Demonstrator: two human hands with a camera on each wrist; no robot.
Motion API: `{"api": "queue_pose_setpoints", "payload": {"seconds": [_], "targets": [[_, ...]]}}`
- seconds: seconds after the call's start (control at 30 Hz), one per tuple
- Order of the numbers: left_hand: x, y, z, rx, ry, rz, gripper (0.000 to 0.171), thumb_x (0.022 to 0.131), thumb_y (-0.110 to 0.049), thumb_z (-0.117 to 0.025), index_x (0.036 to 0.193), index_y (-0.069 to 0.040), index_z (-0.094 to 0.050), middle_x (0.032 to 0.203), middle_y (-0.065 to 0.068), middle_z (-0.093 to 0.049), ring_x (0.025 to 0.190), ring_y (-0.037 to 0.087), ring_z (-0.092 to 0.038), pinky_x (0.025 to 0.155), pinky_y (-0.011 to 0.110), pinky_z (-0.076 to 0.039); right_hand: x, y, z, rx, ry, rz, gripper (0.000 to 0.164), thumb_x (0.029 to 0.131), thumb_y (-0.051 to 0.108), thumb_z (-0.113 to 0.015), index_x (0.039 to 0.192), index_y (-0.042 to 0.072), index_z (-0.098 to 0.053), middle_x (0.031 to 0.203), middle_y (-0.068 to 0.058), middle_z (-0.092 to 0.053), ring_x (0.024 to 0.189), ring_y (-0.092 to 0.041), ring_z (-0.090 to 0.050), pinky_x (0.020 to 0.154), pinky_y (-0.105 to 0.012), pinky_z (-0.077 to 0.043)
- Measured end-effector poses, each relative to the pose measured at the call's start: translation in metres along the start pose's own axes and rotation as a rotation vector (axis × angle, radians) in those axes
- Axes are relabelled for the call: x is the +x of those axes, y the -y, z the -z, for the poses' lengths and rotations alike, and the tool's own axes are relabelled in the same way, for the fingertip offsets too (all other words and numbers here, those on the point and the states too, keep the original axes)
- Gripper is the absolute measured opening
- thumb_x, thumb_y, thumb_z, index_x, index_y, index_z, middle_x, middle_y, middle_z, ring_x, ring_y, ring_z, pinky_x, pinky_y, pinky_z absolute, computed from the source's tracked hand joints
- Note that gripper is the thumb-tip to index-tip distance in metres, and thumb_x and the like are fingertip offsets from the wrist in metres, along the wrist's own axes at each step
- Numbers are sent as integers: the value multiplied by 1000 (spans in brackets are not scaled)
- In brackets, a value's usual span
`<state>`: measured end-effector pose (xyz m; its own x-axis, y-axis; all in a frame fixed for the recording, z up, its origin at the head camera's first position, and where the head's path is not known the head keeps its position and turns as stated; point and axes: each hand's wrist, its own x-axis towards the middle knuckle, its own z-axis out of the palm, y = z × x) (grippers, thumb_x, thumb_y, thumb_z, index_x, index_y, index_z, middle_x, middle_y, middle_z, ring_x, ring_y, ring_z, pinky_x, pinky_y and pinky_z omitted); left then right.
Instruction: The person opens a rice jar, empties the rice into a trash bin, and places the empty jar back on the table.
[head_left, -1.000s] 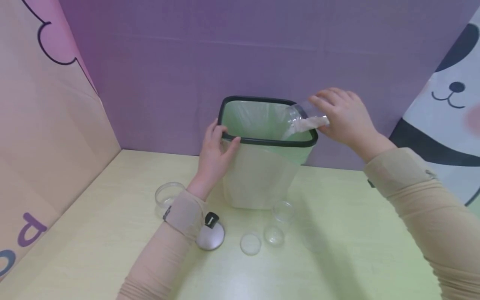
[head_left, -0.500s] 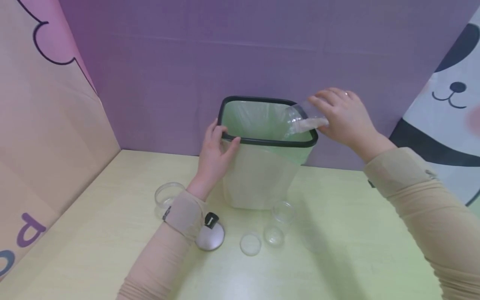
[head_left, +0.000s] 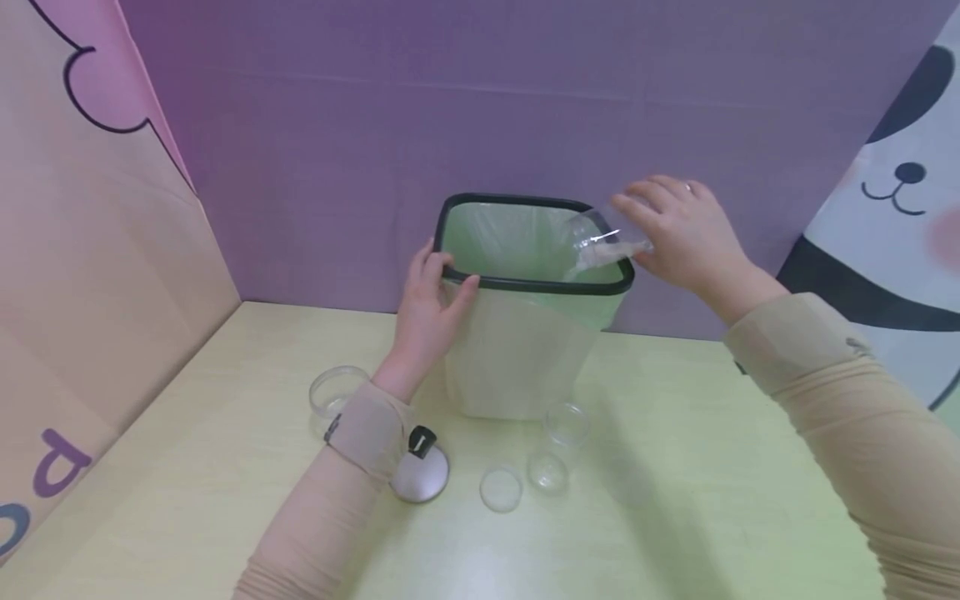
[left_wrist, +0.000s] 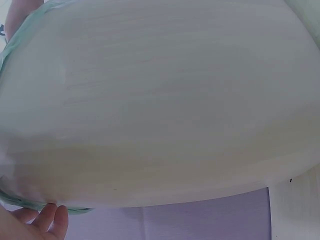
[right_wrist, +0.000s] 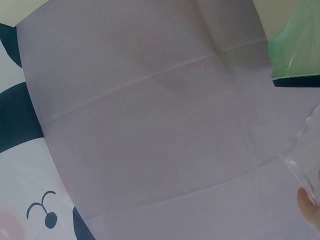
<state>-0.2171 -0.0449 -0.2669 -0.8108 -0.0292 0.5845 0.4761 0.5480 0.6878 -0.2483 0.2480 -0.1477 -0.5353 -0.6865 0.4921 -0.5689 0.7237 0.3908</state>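
Observation:
A white trash bin (head_left: 517,350) with a black rim and a green bag lining stands in the middle of the table. My left hand (head_left: 429,304) grips its left front corner, thumb on the front and fingers along the side. In the left wrist view, fingertips (left_wrist: 52,220) show beside the bin's wall. My right hand (head_left: 686,233) holds a clear plastic container (head_left: 603,229) tipped over the bin's right rim, mouth toward the opening. White, powdery-looking contents lie along its lower side and spill into the bin. The right wrist view catches only part of the container (right_wrist: 305,150) and a fingertip.
In front of the bin lie a clear round lid (head_left: 501,489), a small clear dish (head_left: 548,472) and a clear cup (head_left: 567,425). A silver disc-shaped lid (head_left: 422,475) sits by the left wrist, and a clear round container (head_left: 337,390) farther left. A purple backdrop (head_left: 390,125) rises behind.
The white contents inside the tipped container have shrunk. My right hand has shifted very slightly left with it. The left hand keeps its place on the bin.

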Motion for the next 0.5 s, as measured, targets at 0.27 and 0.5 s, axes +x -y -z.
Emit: {"api": "queue_pose_setpoints", "payload": {"seconds": [0.27, 0.5], "targets": [[0, -1, 1, 1, 7, 14, 39, 95, -39, -53, 116, -6, -46, 153, 17, -24, 138, 39, -30, 102, 57, -40, 1, 1, 1, -22, 6, 16, 70, 65, 2, -82, 129, 3, -51, 127, -22, -54, 120, -42, -46, 97, -62, -39], [0, -1, 1, 1, 4, 6, 39, 95, -38, -53, 116, -5, -46, 153, 18, -25, 137, 39, -31, 102, 57, -40, 2, 1, 0, -28, -12, 37, 70, 64, 1, -82, 127, 3, -52, 125, -23, -55, 118, -42, -46, 95, -62, -40]]}}
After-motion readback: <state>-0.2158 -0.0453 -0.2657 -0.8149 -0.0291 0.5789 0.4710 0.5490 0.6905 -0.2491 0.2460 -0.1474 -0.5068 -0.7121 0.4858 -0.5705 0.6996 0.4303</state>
